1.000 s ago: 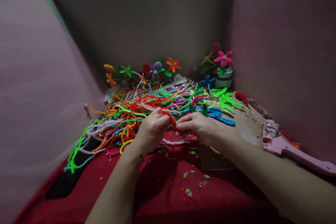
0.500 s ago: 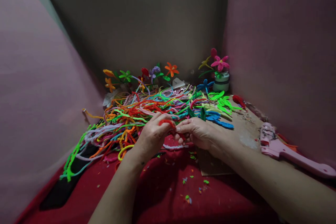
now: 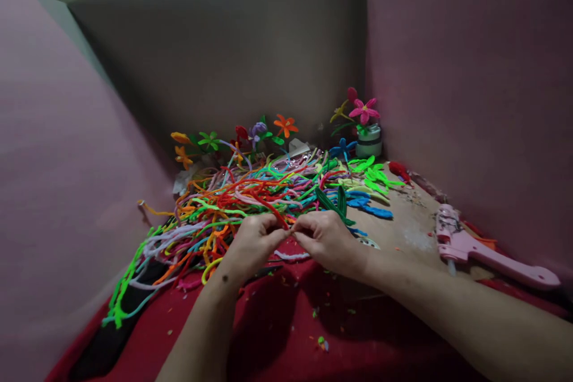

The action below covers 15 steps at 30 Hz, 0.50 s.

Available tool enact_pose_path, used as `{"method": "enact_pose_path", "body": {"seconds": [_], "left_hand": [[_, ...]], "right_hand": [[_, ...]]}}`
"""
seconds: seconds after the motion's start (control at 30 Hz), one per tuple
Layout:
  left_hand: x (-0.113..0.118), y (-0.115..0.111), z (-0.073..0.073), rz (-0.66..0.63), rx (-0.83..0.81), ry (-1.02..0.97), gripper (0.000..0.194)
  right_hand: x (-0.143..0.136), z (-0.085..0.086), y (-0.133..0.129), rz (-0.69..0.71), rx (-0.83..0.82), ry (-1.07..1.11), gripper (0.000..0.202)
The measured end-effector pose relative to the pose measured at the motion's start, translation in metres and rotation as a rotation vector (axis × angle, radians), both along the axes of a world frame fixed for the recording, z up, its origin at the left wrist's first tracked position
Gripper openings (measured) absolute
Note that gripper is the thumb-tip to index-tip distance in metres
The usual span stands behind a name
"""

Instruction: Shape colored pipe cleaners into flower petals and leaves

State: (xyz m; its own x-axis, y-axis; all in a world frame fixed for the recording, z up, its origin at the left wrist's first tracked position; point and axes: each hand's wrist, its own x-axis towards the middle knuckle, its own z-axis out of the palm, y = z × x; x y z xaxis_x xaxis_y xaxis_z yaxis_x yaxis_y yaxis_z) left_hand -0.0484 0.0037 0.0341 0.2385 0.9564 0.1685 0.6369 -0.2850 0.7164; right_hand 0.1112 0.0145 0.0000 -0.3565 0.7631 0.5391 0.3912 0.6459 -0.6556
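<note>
left hand (image 3: 255, 242) pinching red stem (image 3: 279, 218) between thumb and forefinger; right hand (image 3: 324, 239) pinching at its near end, tips meeting the left's. stem held above red cloth (image 3: 273, 328), at front edge of the pile (image 3: 264, 182). done: pink flower (image 3: 364, 111), orange flower (image 3: 285, 125), both at back. loose, unjoined: green pieces (image 3: 378, 179), blue pieces (image 3: 369, 206) at right. judged: stem mid-shaping, no bloom formed; pile largely unworked.

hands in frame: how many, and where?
2. Left hand: just left of centre, in front of the fuzzy stems. Right hand: just to its right, the two pinching close together at a red fuzzy strip. No others show.
</note>
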Motion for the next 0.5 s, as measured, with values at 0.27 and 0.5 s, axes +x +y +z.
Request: {"method": "enact_pose_path", "body": {"seconds": [0.27,0.5], "left_hand": [[-0.002,0.008,-0.006,-0.184,-0.773,-0.886,0.022],[-0.006,0.002,0.006,-0.039,-0.199,-0.726,0.012]], "right_hand": [[0.002,0.005,-0.010,0.019,0.417,0.119,0.015],[0.002,0.017,-0.009,0.196,-0.409,0.517,0.010]]}}
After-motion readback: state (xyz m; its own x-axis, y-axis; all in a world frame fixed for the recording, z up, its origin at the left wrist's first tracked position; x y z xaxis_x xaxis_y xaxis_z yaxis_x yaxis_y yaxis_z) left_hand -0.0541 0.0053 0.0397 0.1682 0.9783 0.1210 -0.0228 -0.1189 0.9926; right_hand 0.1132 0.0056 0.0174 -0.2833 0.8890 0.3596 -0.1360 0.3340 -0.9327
